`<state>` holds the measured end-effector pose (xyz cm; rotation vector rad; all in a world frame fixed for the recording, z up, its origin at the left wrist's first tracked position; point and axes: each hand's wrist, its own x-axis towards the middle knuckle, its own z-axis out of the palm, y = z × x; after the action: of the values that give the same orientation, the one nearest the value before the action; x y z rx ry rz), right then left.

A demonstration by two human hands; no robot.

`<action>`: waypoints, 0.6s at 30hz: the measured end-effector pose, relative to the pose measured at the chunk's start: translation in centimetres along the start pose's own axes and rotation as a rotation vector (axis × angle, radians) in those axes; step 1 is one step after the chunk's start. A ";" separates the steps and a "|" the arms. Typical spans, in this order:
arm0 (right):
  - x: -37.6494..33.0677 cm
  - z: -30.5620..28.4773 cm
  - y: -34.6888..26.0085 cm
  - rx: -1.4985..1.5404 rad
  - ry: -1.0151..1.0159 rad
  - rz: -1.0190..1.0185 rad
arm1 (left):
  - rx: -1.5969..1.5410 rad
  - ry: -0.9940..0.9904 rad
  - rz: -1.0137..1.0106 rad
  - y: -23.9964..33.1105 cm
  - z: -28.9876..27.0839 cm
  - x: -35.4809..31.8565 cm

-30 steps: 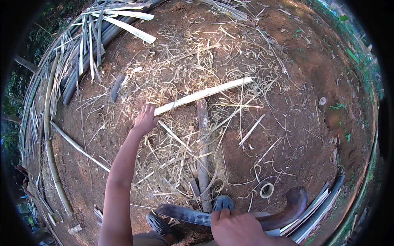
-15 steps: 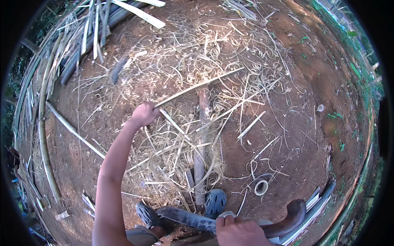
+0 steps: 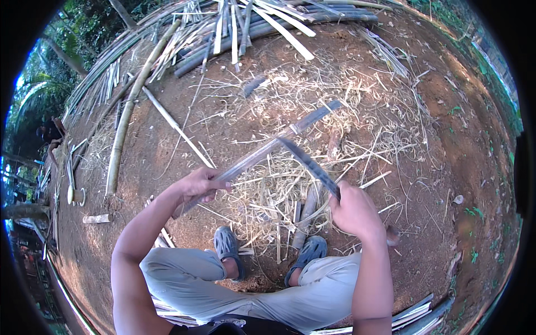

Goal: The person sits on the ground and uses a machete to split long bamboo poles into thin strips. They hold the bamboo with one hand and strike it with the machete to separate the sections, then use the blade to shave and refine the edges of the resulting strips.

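My left hand [image 3: 200,185] is closed around a long split bamboo strip [image 3: 251,158], which slants up and to the right over the ground. In my right hand [image 3: 355,211] is a machete [image 3: 310,165] with a dark blade pointing up and left. The blade's tip end meets or overlaps the strip near its middle; whether it touches cannot be told. A rounded brown end, apparently of the machete's handle, shows beyond my right wrist. Below the blade, a round wooden pole [image 3: 306,219] lies on the ground amid curly bamboo shavings [image 3: 265,192].
Bamboo poles and pale split strips [image 3: 285,36] are piled at the far side. A long pole [image 3: 125,125] lies at the left, near a short cut piece [image 3: 97,219]. More split strips [image 3: 413,321] lie at the near right. My clogs [image 3: 228,251] flank the shavings.
My right hand has risen from my lap with the machete, bringing its blade to the bamboo strip. The strip now shows its broad face, and the head view has shifted.
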<state>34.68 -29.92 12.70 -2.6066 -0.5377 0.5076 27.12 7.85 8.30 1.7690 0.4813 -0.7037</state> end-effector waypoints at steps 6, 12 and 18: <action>4.5 2.9 -2.7 0.315 -0.024 0.031 | -0.338 0.098 -0.017 -0.2 5.2 -8.6; 6.9 6.4 -7.3 0.919 -0.106 0.059 | -0.683 0.151 0.184 -1.7 10.3 -10.8; 6.2 7.3 -9.6 1.226 -0.349 0.148 | -0.756 0.114 0.158 -1.7 12.8 -9.8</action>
<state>34.09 -16.73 9.48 -1.3863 -0.0466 0.9599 15.96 -3.63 11.01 1.1158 0.5814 -0.2492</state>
